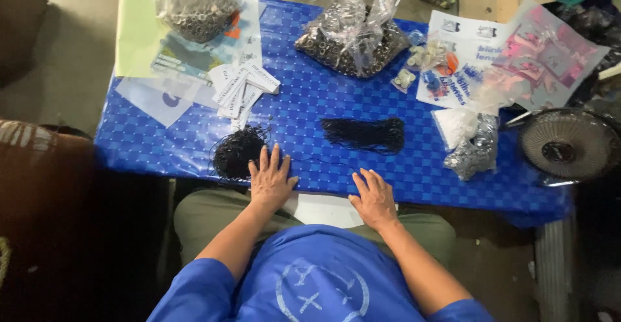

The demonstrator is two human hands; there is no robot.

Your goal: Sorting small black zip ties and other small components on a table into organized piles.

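My left hand (270, 180) lies flat, fingers spread, on the near edge of a table with a blue checked cover (310, 96). It touches a tangled pile of thin black cords (238, 150) on its left. My right hand (373, 198) rests palm down at the table's front edge, holding nothing. A straight bundle of black cords (365, 133) lies a little beyond it. One thin black strand (323, 161) runs across the cover between the two hands.
Two clear bags of small metal rings (194, 11) (352, 41) stand at the back. White paper tags (242, 89) lie left of centre. Small bags of parts (469, 141) and printed sheets (462, 57) fill the right side. A round fan (568, 144) sits at the right edge.
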